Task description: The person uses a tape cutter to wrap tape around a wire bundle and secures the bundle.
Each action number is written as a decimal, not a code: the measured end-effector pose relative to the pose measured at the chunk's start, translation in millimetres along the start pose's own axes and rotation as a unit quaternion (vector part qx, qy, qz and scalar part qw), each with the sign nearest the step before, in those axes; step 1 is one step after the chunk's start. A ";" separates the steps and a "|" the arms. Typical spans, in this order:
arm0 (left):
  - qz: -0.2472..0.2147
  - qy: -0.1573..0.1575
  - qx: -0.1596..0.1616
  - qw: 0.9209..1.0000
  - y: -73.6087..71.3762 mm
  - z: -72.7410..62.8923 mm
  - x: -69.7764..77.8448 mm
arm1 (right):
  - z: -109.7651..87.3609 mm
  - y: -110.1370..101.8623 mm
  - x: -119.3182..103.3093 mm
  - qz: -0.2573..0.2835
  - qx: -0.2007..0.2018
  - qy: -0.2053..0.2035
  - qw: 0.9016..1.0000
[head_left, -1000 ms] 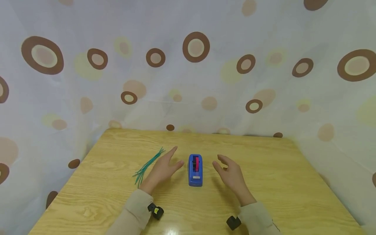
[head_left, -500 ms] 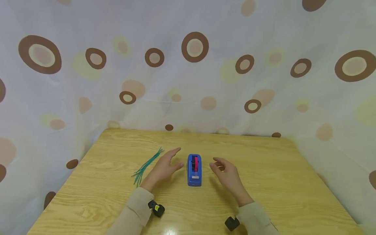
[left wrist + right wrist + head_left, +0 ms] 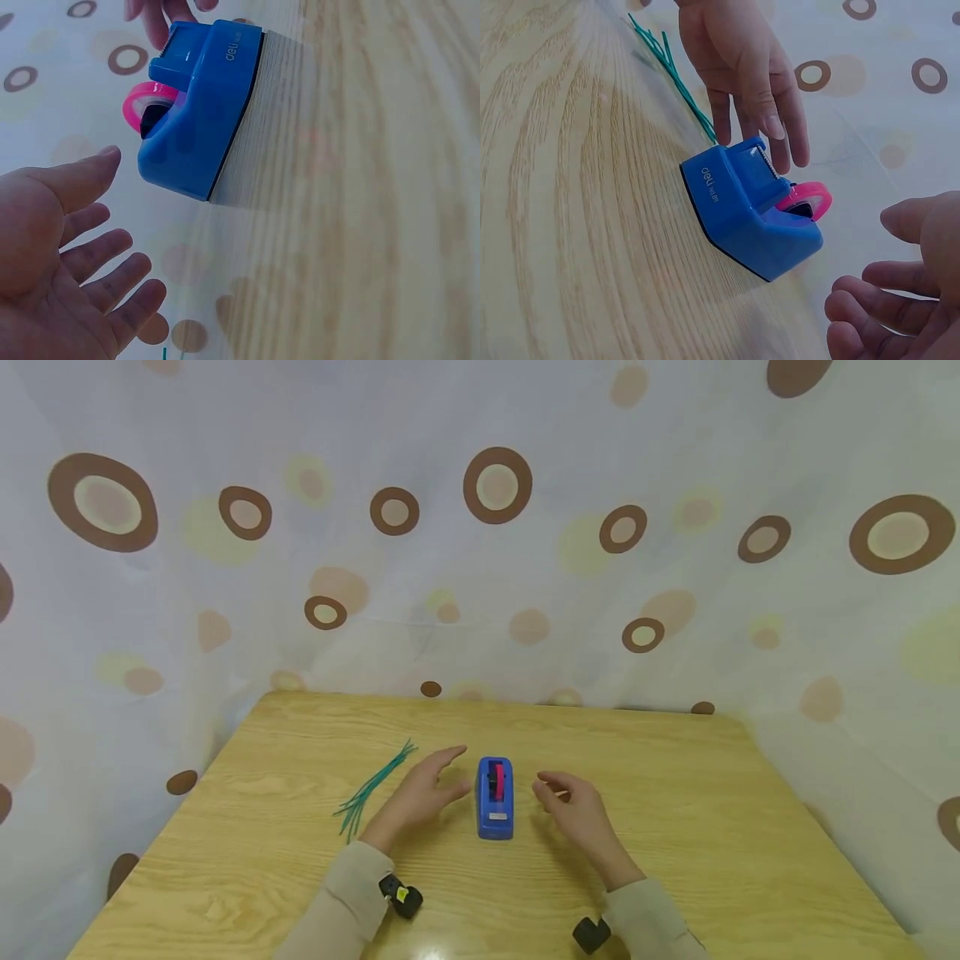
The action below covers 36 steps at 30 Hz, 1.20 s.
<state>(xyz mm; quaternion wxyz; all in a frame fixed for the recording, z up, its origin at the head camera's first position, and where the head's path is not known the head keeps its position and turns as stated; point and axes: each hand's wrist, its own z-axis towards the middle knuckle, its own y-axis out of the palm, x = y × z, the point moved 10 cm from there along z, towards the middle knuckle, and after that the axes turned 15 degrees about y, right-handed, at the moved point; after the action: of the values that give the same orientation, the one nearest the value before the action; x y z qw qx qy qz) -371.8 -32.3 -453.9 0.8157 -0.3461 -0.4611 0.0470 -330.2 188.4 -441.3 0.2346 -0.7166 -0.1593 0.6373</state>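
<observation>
A blue tape dispenser (image 3: 495,827) with a pink roll of tape (image 3: 821,201) stands on the wooden table between the two hands. Its serrated cutter shows in both wrist views. My left hand (image 3: 422,793) is just left of the dispenser, fingers spread and nothing in them; the left wrist view shows its palm and fingers (image 3: 112,277) apart from the dispenser. On the other side my right hand (image 3: 581,810) is held with fingers gently bent, thumb toward the dispenser, holding nothing. In the right wrist view its fingers (image 3: 885,307) are apart from the dispenser too.
A loose bundle of thin green strands (image 3: 372,785) lies on the table (image 3: 720,827) left of the left hand. Behind and at both sides hangs a white curtain (image 3: 420,560) with brown circles. A small black device (image 3: 401,896) sits at the left wrist, another (image 3: 591,935) at the right.
The right hand has come slightly closer to the dispenser, its fingers a little more bent. The left hand has barely shifted. The dispenser stays in place on the table.
</observation>
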 end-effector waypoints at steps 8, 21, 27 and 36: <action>0.006 0.009 -0.006 1.000 2.4 0.6 6.0 | -1.3 -0.1 -2.3 0.008 0.002 0.001 1.000; -0.008 0.024 -0.017 1.000 8.2 1.1 9.7 | -2.7 12.1 -3.0 0.009 -0.015 -0.006 1.000; -0.015 0.037 -0.025 0.999 12.6 2.8 10.1 | -4.3 18.1 -3.7 0.000 -0.020 -0.019 1.000; -0.030 0.045 -0.031 0.998 18.7 4.2 7.5 | -7.4 27.8 -1.3 0.020 -0.040 0.007 0.999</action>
<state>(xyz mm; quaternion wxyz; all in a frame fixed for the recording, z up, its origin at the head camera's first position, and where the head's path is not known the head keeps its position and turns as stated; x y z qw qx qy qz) -366.3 -13.0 -458.5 0.8259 -0.3589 -0.4348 -0.0070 -325.1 163.4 -454.7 0.1941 -0.7327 -0.1691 0.6299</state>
